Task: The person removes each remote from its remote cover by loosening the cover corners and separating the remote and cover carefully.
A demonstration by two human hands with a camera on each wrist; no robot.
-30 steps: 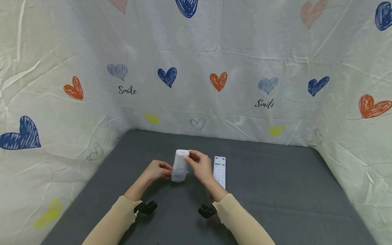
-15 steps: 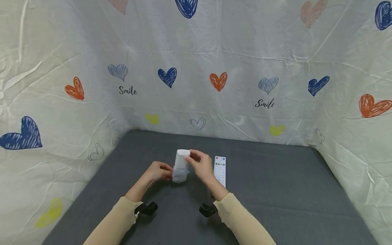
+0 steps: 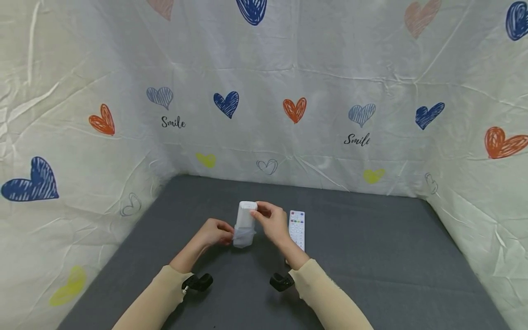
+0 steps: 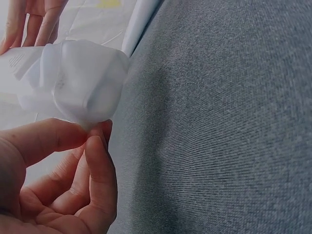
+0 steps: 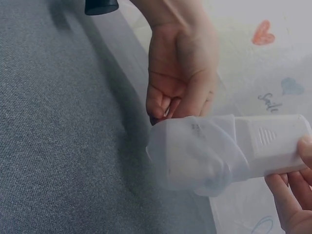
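A white remote control (image 3: 247,211), with a ridged mark on its battery cover (image 5: 267,137), stands raised between both hands. Its lower part sits inside a frosted plastic sleeve (image 3: 244,237), bunched in folds partway up. My right hand (image 3: 271,222) grips the bare upper end, thumb on one side and fingers on the other. From the left, my left hand (image 3: 214,231) pinches the sleeve's edge near its bottom. In the left wrist view, thumb and index finger (image 4: 100,156) meet at that plastic. A second white remote control (image 3: 297,227) lies on the table, partly hidden by the right forearm.
The table has a dark grey cloth (image 3: 371,256). Behind and at both sides hangs a white curtain (image 3: 264,78) printed with hearts and "Smile". Black wrist cameras (image 3: 282,282) sit at both sleeve cuffs.
My left hand and the bottom of the plastic sleeve have shifted slightly down and right. The right hand keeps its grip on the remote control, with hardly any movement.
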